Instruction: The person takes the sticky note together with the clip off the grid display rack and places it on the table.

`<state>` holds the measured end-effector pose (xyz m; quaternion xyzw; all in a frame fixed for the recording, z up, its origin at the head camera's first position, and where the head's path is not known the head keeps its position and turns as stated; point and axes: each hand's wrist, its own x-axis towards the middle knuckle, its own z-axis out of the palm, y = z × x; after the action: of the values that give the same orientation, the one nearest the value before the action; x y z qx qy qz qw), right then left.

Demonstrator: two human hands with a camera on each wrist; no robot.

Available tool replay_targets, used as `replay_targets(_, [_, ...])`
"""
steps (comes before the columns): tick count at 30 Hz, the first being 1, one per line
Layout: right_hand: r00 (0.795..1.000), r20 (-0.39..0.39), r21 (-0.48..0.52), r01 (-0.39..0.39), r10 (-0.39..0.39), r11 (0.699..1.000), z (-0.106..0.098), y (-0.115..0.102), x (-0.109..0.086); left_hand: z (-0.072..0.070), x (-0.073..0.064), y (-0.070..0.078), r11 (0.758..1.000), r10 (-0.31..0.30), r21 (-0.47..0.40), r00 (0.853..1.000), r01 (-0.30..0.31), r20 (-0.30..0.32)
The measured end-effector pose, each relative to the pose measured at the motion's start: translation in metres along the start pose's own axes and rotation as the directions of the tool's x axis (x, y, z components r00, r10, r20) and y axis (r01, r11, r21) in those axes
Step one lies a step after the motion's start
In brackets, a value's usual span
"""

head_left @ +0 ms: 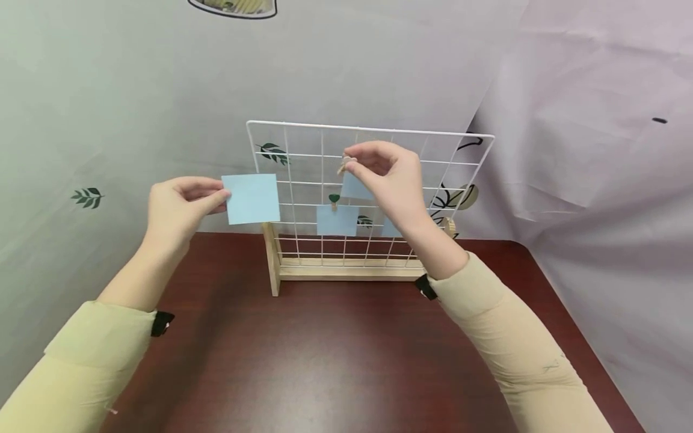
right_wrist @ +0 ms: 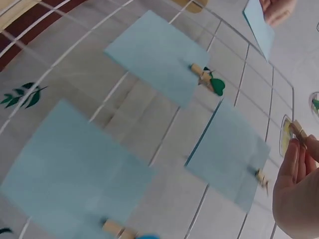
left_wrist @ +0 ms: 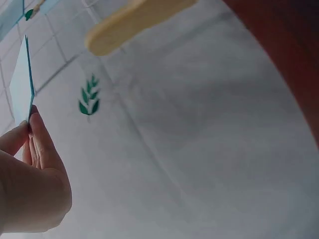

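Observation:
My left hand [head_left: 175,210] pinches a square light blue paper note [head_left: 251,199] by one edge, beside the left end of a white wire grid rack [head_left: 370,127]. In the left wrist view the note [left_wrist: 22,82] is seen nearly edge-on. Between thumb and fingertips, my right hand [head_left: 394,183] holds a small wooden clothespin [head_left: 344,166] in front of the rack's upper middle; the clothespin [right_wrist: 297,131] also shows in the right wrist view. Three blue notes hang on the grid, one under a clothespin with a green heart [right_wrist: 217,86]. My right arm partly hides two of them in the head view.
The rack's wooden base [head_left: 346,273] stands towards the back of a dark red table [head_left: 325,349]. Behind it hangs a pale backdrop cloth [head_left: 162,90] with printed leaves. Another hanging note [right_wrist: 79,169] has a clothespin with a blue part [right_wrist: 148,237].

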<state>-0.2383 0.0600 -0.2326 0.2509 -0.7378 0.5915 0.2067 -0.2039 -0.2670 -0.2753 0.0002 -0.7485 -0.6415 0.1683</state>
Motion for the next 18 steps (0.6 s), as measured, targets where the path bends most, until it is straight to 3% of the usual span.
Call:
replay_targets(7, [0.992,0.056,-0.050,-0.111,0.114,0.993,-0.028,0.015,-0.024,-0.026,-0.013,-0.025,0.986,-0.123,0.120,0.992,0.118,0.030])
replay_targets(12, [0.969,0.111,-0.099,-0.212,0.222,0.972,-0.049,0.032,-0.046,-0.040,-0.022,-0.052,0.963,-0.185,0.209,0.982,0.172,0.043])
replay_targets(18, [0.945,0.123,-0.129,-0.289,0.304,0.949,-0.073,0.057,-0.070,-0.050,-0.035,-0.088,0.948,-0.230,0.234,0.972,0.214,0.041])
